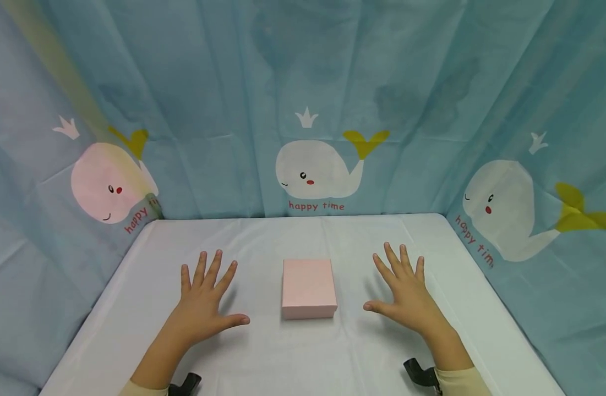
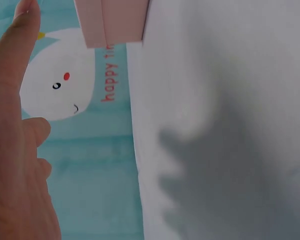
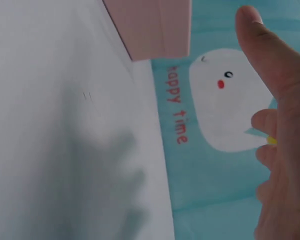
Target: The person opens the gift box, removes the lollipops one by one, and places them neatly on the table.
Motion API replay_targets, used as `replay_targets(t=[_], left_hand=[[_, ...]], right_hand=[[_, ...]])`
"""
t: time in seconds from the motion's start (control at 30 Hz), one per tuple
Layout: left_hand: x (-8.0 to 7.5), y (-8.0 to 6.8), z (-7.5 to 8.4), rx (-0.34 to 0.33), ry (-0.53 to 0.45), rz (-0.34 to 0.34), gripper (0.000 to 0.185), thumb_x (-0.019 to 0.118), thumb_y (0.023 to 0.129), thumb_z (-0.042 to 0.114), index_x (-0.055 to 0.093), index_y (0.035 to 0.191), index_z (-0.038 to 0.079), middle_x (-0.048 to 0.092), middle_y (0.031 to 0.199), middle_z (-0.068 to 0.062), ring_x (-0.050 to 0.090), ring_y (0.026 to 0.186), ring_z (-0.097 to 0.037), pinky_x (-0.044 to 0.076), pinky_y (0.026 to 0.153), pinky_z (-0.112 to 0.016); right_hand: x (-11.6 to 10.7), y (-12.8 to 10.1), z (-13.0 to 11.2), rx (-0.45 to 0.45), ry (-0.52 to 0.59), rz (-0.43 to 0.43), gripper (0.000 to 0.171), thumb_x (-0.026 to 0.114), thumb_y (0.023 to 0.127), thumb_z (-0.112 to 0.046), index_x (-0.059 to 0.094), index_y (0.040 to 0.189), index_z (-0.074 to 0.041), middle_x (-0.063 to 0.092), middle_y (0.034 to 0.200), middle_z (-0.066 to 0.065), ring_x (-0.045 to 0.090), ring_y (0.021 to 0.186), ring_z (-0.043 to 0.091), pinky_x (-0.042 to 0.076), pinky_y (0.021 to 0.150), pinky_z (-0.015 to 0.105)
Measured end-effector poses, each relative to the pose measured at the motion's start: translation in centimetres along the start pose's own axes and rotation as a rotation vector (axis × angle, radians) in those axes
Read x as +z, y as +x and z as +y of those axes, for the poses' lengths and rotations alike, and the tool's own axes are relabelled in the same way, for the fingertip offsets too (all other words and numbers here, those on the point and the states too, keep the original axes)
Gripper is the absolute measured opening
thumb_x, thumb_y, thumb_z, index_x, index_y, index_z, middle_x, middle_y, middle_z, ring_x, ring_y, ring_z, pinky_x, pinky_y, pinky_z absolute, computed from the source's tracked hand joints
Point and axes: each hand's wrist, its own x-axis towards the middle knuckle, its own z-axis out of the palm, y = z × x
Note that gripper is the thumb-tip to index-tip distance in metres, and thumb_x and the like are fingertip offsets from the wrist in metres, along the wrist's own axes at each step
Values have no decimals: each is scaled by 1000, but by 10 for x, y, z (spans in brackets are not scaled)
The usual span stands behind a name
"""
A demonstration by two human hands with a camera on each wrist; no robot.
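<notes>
A small pink square box (image 1: 309, 288) with its lid on sits in the middle of the white table (image 1: 303, 357). My left hand (image 1: 203, 300) hovers just left of it, palm down, fingers spread and straight, holding nothing. My right hand (image 1: 404, 294) mirrors it just right of the box, also flat and spread. Neither hand touches the box. In the left wrist view the box (image 2: 112, 22) shows at the top, past my thumb (image 2: 12, 75). In the right wrist view the box (image 3: 152, 27) is at the top, with my thumb (image 3: 262, 50) beside it.
A blue cloth with white whales and "happy time" lettering (image 1: 316, 206) hangs round the table on the back and both sides. The table's edges meet this cloth at left (image 1: 109, 286) and right (image 1: 486, 286). Shadows of my hands fall on the white surface.
</notes>
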Motion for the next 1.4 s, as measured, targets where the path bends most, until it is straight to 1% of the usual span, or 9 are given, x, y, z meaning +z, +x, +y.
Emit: replay_targets(t=[0.17,0.33,0.53,0.73,0.9,1.0,1.17,1.3,1.4], left_hand=[[7,5,16,1,-88,-16,123,66,70,87,25,165,20,0,173,-15,-17,156,-42,-11,118,-75],[14,9,33,-17,-219,-38,120,73,74,77,20,166,20,-4,173,-12,-14,157,-42,-9,120,-74],[23,14,50,-7,-354,-41,120,77,77,70,15,166,21,-5,173,-6,-11,158,-40,-3,122,-72],[29,16,65,20,-566,-26,118,83,79,57,12,166,24,0,173,1,-8,159,-31,0,126,-66],[36,17,71,-37,-737,10,112,84,79,56,17,165,29,10,172,9,2,160,-27,13,125,-66],[44,16,74,-81,-816,28,108,83,80,57,23,164,29,17,171,7,11,159,-28,20,123,-67],[54,15,79,-121,-868,46,102,84,80,53,33,162,21,29,168,-2,26,156,-26,26,124,-57],[60,15,83,-132,-886,32,96,84,81,48,39,158,12,35,165,-5,32,152,-26,30,123,-51],[63,14,88,-132,-912,4,92,82,83,46,40,157,10,35,164,-6,32,151,-26,31,121,-47]], right_hand=[[8,2,-16,9,83,-25,113,82,75,-65,31,163,-17,7,174,7,-9,158,39,-16,120,69],[18,4,-31,7,147,-35,111,82,75,-64,32,162,-16,10,173,7,-5,158,39,-14,122,68],[27,6,-45,19,267,-48,109,84,77,-58,30,163,-18,12,173,3,-1,159,37,-4,123,71],[35,5,-53,72,409,-52,101,80,82,-59,34,161,-17,21,171,2,9,159,34,5,125,67],[42,5,-57,104,547,-50,95,83,81,-54,40,159,-21,27,169,-1,14,159,32,10,126,65],[48,4,-59,110,613,-44,90,84,82,-49,43,157,-22,31,168,-1,19,157,34,18,125,65],[59,4,-62,113,654,-32,85,85,84,-43,46,155,-18,37,165,7,29,154,33,30,121,64],[68,5,-66,118,653,-46,84,84,84,-41,47,154,-12,40,163,10,32,152,36,27,123,61],[72,4,-70,136,636,-58,83,83,85,-41,48,154,-11,42,161,10,35,150,38,28,122,60]])
